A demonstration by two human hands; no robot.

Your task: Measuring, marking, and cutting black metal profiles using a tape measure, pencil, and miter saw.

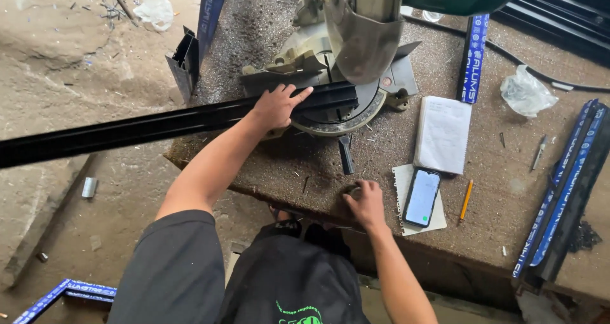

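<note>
My left hand (278,106) presses flat on a long black metal profile (146,125) that lies across the base of a mitre saw (346,57), its right end under the blade guard. The profile runs far out past the table's left edge. My right hand (365,203) rests near the front edge of the brown worktable (489,228), fingers curled over a small object I cannot identify, just left of a phone (422,197).
A spiral notebook (443,133), a paper sheet under the phone, a pencil (466,200) and a crumpled plastic bag (525,92) lie right of the saw. Blue-wrapped profiles (565,184) lie along the table's right side. Offcuts and shavings litter the concrete floor at left.
</note>
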